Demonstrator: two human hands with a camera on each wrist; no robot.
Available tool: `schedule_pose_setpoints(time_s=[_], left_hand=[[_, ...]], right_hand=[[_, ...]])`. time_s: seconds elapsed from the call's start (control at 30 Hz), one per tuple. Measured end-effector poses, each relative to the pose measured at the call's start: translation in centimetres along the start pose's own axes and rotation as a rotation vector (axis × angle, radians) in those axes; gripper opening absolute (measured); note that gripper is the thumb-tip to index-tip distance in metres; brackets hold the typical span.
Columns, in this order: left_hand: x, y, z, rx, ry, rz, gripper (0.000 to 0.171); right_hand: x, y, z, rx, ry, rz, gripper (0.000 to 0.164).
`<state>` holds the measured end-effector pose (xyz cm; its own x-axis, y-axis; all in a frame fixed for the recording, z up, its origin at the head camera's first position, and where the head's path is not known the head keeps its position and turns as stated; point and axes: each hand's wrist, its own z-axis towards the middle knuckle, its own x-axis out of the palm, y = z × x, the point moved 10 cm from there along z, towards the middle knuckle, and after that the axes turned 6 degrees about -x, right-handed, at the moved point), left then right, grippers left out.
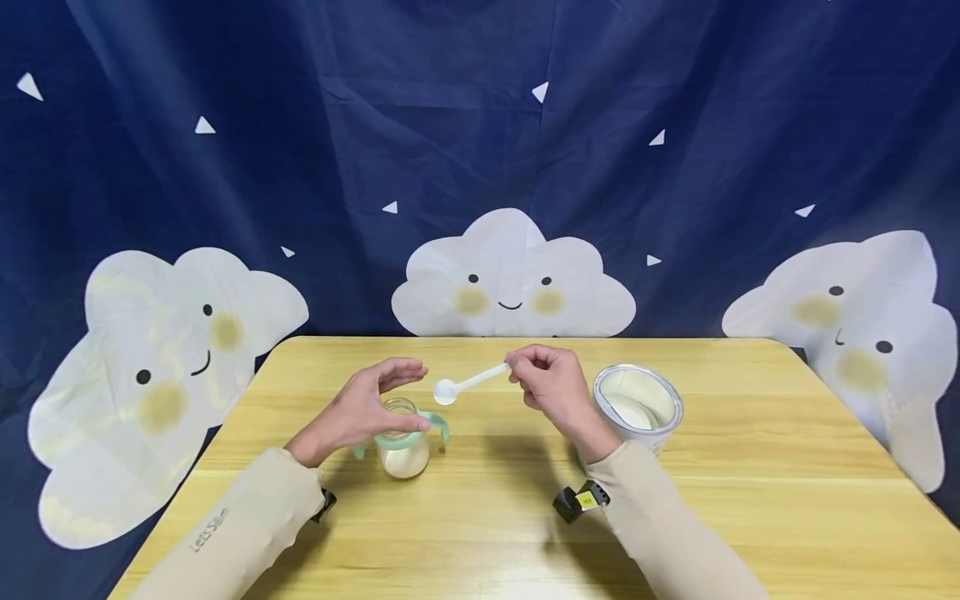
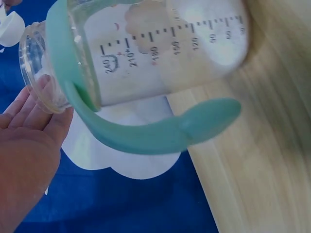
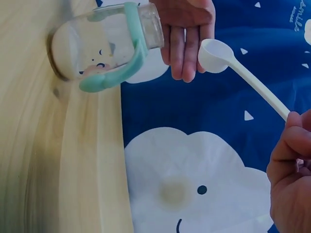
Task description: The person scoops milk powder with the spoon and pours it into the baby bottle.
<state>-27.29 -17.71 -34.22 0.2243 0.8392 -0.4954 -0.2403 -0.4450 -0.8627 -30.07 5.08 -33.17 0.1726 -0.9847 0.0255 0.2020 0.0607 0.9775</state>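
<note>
A clear baby bottle (image 1: pixel 403 460) with a mint-green collar and two handles stands upright and uncapped on the table. White contents lie in its bottom, and measuring marks run along its side in the left wrist view. My left hand (image 1: pixel 367 408) is beside the bottle's neck, thumb and straight fingers spread around the mouth without gripping. A white measuring scoop (image 3: pixel 216 56) hangs in the air to the right of the bottle and above its mouth. My right hand (image 1: pixel 551 387) pinches the end of its long handle (image 3: pixel 262 91). What the scoop's bowl contains, I cannot tell.
An open round can (image 1: pixel 678 408) with a silvery rim and pale inside stands behind my right wrist, partly hidden by it. The wooden table (image 1: pixel 787 450) ends at a dark blue curtain (image 1: pixel 465 125) printed with smiling clouds.
</note>
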Motion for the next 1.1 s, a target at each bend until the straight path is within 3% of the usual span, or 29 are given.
schedule_pose_setpoints(time_s=[0.5,1.1], left_hand=[[0.8,-1.7,0.9,0.01,0.017,-0.007,0.082],[3.3,-3.4,2.3,-0.003,0.03,0.014,0.085]], right_hand=[[-3.1,2.2,-0.7,-0.042,-0.03,-0.082,0.015],[-7.7,4.8,-1.5,-0.1,-0.085,-0.173,0.015]])
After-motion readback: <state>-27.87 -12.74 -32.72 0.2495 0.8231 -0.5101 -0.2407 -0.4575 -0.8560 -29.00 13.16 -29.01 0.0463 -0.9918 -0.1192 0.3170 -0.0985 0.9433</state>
